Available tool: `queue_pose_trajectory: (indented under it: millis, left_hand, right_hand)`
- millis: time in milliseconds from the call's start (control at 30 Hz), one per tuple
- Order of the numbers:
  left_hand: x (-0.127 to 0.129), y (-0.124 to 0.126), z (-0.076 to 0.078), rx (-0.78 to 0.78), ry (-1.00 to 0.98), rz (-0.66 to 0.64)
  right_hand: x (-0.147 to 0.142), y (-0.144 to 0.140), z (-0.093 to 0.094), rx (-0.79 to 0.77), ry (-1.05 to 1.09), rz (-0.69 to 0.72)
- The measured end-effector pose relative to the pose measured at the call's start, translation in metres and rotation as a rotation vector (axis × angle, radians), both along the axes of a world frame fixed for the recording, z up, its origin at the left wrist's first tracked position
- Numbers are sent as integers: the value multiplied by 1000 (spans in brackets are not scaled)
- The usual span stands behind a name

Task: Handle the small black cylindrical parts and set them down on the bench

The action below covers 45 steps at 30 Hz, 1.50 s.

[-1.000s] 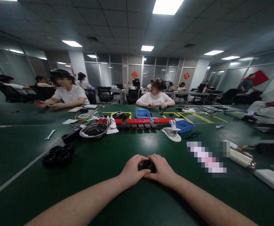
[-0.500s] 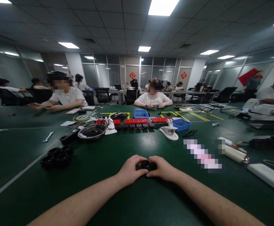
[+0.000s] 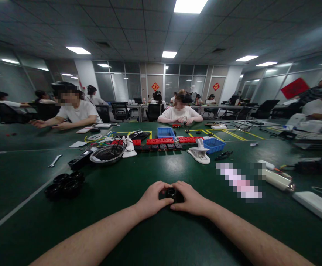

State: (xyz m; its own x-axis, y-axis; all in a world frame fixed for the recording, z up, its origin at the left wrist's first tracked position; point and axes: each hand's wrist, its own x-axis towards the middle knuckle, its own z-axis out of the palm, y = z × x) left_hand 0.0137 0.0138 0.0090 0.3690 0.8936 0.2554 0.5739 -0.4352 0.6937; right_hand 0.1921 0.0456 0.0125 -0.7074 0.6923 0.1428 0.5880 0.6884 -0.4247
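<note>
Small black round part point(image 3: 171, 193), open centre, between both hands.

black part point(image 3: 171, 193): mostly hidden by hands, perhaps round | forearms: cut off at bottom edge

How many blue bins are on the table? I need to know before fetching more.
2. One blue bin sits mid-table behind the red strips; the other blue bin lies right of it, beside the white clamp. Clutter may hide more.

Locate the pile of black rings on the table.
In the head view, the black rings lie on the green table, left of the left hand, near the wrench.
</note>
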Motion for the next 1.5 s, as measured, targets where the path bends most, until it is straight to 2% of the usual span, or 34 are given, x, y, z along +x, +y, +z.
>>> queue_pose_trajectory:
  millis: [133, 367, 467, 567, 667, 733, 833, 967, 1033, 1167, 1267, 1500]
  left_hand:
    - [-3, 1, 2, -13, -13, -46]
    - [0, 0, 2, -5, -29, -30]
    - [2, -1, -1, 1, -40, 5]
    - [4, -2, -4, 13, -28, 80]
    - [5, -3, -5, 35, -2, 148]
    - [5, -4, -5, 41, 7, 146]
    - [2, -4, -2, 32, 5, 58]
    - [-2, -3, 3, 8, -4, -48]
    - [-3, -3, 5, -4, -12, -56]
    - [-1, -2, 3, -7, -32, -29]
    - [2, -2, 0, 1, -32, 7]
    - [8, -2, -7, 15, 6, 204]
  right_hand:
    - [8, 11, 0, -171, 53, 140]
    - [6, 15, -8, -214, 110, 59]
    - [2, 12, -11, -151, 80, -32]
    - [-5, 4, -12, -7, -6, -143]
    - [-12, -5, -9, 115, -105, -209]
    - [-13, -9, -6, 164, -134, -229]
    - [-7, -9, 0, 109, -55, -136]
    - [4, 1, 3, -127, 70, 117]
    - [6, 6, 2, -189, 84, 134]
    - [5, 10, -4, -221, 89, 46]
    - [1, 7, -6, -190, 57, -37]
    - [-16, -9, -4, 119, -157, -261]
